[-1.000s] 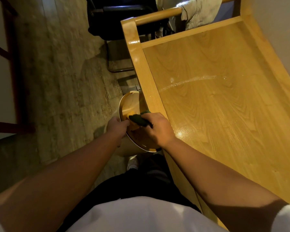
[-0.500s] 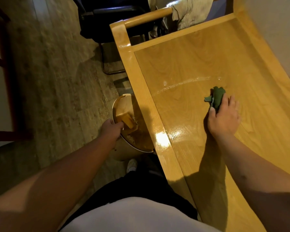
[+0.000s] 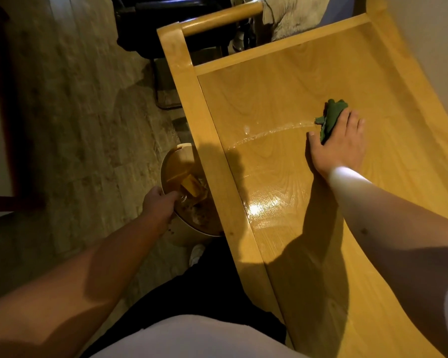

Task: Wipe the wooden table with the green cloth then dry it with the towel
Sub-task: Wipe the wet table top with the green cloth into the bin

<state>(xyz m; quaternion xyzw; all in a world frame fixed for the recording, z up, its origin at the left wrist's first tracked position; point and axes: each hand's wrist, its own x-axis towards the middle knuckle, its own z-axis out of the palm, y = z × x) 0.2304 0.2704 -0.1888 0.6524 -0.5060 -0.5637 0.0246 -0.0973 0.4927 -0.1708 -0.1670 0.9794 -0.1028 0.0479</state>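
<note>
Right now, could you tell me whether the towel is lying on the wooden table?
No, the towel hangs over the rail beyond the wooden table, where only the green cloth lies.

Looks like a home room: wooden table (image 3: 308, 177) with rail, stone-pattern floor (image 3: 75, 125), dark chair (image 3: 171, 19), bin (image 3: 176, 202) beside table.

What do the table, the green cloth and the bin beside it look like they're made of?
Table: light wood or wood veneer, going by the grain, with a glossy varnish that mirrors the lamp.
Green cloth: soft fabric, bunched into folds under the right hand; the exact weave is unclear.
Bin: probably pale plastic, with a smooth thin rim, held by the left hand.
</note>
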